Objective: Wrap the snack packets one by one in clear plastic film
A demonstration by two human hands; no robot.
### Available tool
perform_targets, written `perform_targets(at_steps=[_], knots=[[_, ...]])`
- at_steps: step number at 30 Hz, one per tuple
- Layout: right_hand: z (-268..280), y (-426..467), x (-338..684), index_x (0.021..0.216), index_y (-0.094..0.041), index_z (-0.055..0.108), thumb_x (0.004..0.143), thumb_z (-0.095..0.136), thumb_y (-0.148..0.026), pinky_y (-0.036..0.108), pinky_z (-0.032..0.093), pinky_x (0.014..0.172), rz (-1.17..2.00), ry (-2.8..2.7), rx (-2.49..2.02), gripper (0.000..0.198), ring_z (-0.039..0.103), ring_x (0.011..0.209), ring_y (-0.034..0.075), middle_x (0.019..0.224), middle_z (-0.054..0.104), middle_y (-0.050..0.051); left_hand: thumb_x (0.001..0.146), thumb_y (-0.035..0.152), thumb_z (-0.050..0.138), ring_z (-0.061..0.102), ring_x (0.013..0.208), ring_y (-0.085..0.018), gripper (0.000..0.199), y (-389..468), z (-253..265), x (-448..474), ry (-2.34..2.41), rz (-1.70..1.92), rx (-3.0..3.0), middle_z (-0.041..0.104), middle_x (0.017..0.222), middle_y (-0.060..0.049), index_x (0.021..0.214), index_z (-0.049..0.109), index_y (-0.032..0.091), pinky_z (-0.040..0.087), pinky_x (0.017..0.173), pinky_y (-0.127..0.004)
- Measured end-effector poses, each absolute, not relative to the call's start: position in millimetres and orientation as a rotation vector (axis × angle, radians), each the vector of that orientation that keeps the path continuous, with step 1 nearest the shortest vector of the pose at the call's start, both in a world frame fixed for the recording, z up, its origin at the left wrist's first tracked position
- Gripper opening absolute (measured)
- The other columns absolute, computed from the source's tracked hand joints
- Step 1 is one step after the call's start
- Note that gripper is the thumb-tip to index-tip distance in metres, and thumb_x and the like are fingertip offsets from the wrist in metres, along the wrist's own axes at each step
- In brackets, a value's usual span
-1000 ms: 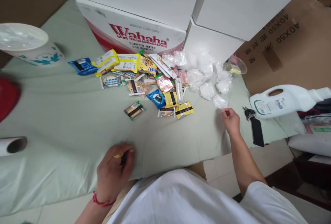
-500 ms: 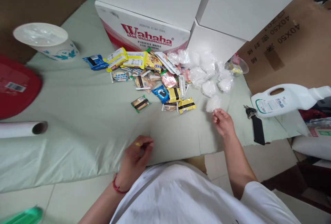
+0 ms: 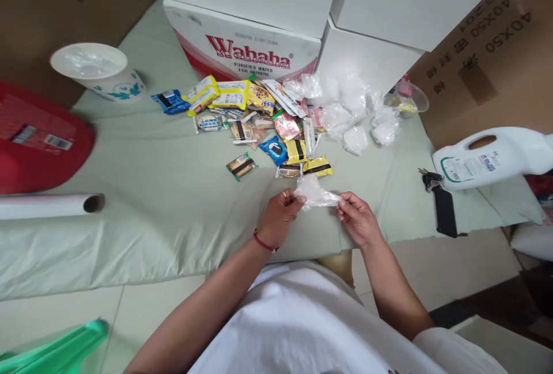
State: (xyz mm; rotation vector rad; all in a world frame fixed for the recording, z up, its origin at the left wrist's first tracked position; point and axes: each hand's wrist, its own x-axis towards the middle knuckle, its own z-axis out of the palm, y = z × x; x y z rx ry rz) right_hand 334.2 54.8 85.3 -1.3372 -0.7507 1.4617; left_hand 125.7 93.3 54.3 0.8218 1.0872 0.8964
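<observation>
A crumpled clear plastic bag (image 3: 317, 194) is stretched between my two hands, close to the table's front edge. My left hand (image 3: 283, 215) pinches its left side, and my right hand (image 3: 358, 218) pinches its right end. Just beyond the bag lies a heap of wrapped snacks, including a yellow packet (image 3: 318, 166), a blue packet (image 3: 275, 150) and a green-edged biscuit packet (image 3: 241, 166). More bunched clear plastic bags (image 3: 356, 139) are piled to the right of the snacks.
Behind the heap stand white cartons, one a Wahaha water box (image 3: 254, 54). A paper tub (image 3: 101, 71), a red container (image 3: 38, 138) and a white roll (image 3: 47, 206) are at left. At right lie a white detergent bottle (image 3: 488, 158), keys and a black phone-like object (image 3: 444, 211).
My right hand has brought the plastic bag left and nearer to me. My left hand has come up from the table edge and taken hold of its other side.
</observation>
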Motion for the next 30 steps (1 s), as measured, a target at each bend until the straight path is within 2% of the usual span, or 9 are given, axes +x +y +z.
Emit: perform_targets(at_steps=[3, 6, 10, 12, 15, 18, 26, 28, 30], knots=[[84, 54, 337, 0.082, -0.021, 0.074, 0.073, 0.093, -0.043, 0.021, 0.041, 0.058, 1.490, -0.648, -1.282, 0.031, 0.049, 0.064, 0.009, 0.070, 0.057, -0.003, 0.071, 0.057, 0.081, 0.033, 0.055, -0.008, 0.045, 87, 52, 122, 1.035, 0.877, 0.782, 0.047, 0.063, 0.008, 0.077, 0.056, 0.020, 0.025, 0.053, -0.025], [84, 55, 334, 0.084, -0.021, 0.073, 0.072, 0.094, -0.038, 0.020, 0.045, 0.058, 1.507, -0.542, -1.192, 0.029, 0.053, 0.070, 0.010, 0.076, 0.060, -0.002, 0.071, 0.055, 0.083, 0.047, 0.066, -0.010, 0.045, 85, 52, 123, 0.968, 0.838, 0.868, 0.058, 0.074, 0.003, 0.083, 0.058, 0.019, 0.036, 0.061, -0.024], [86, 55, 332, 0.086, -0.021, 0.071, 0.074, 0.091, -0.035, 0.023, 0.050, 0.059, 1.594, -0.501, -1.117, 0.027, 0.060, 0.076, 0.014, 0.082, 0.066, 0.000, 0.061, 0.047, 0.092, 0.061, 0.087, -0.017, 0.064, 85, 54, 128, 0.871, 0.810, 0.973, 0.068, 0.100, -0.004, 0.110, 0.061, 0.020, 0.045, 0.074, -0.027], [86, 53, 333, 0.087, -0.021, 0.070, 0.075, 0.090, -0.035, 0.025, 0.051, 0.060, 1.646, -0.499, -1.103, 0.026, 0.062, 0.074, 0.015, 0.079, 0.066, 0.001, 0.064, 0.049, 0.089, 0.058, 0.081, -0.017, 0.056, 86, 56, 131, 0.858, 0.794, 0.997, 0.067, 0.090, -0.002, 0.105, 0.063, 0.019, 0.043, 0.071, -0.028], [86, 49, 338, 0.090, -0.022, 0.071, 0.076, 0.087, -0.035, 0.027, 0.049, 0.060, 1.650, -0.485, -1.098, 0.025, 0.058, 0.066, 0.014, 0.071, 0.062, -0.001, 0.075, 0.054, 0.076, 0.044, 0.064, -0.012, 0.038, 88, 59, 130, 0.954, 0.790, 0.998, 0.053, 0.065, 0.004, 0.080, 0.063, 0.018, 0.034, 0.061, -0.026], [86, 45, 353, 0.088, -0.024, 0.069, 0.077, 0.084, -0.036, 0.028, 0.046, 0.057, 1.524, -0.479, -1.101, 0.022, 0.052, 0.061, 0.013, 0.073, 0.061, -0.001, 0.073, 0.050, 0.075, 0.039, 0.058, -0.009, 0.036, 89, 60, 125, 1.040, 0.818, 0.902, 0.052, 0.062, 0.005, 0.073, 0.060, 0.018, 0.030, 0.056, -0.025], [80, 29, 398, 0.075, -0.025, 0.060, 0.081, 0.078, -0.035, 0.033, 0.044, 0.057, 1.263, -0.529, -1.166, 0.021, 0.047, 0.061, 0.015, 0.075, 0.060, 0.000, 0.070, 0.040, 0.083, 0.045, 0.054, -0.006, 0.036, 139, 106, 145, 0.818, 0.819, 0.770, 0.061, 0.068, 0.002, 0.080, 0.057, 0.017, 0.031, 0.050, -0.020], [81, 25, 398, 0.075, -0.025, 0.061, 0.079, 0.079, -0.035, 0.034, 0.044, 0.057, 1.263, -0.496, -1.180, 0.021, 0.046, 0.061, 0.015, 0.075, 0.060, 0.000, 0.073, 0.031, 0.082, 0.054, 0.061, -0.006, 0.035, 170, 128, 158, 0.770, 0.913, 0.735, 0.066, 0.082, -0.001, 0.091, 0.056, 0.017, 0.038, 0.054, -0.019], [83, 22, 395, 0.078, -0.026, 0.064, 0.076, 0.081, -0.035, 0.033, 0.044, 0.057, 1.249, -0.464, -1.188, 0.020, 0.047, 0.060, 0.015, 0.075, 0.061, 0.000, 0.074, 0.025, 0.081, 0.063, 0.071, -0.009, 0.046, 194, 143, 165, 0.808, 0.947, 0.672, 0.067, 0.097, -0.001, 0.110, 0.053, 0.019, 0.044, 0.060, -0.020]])
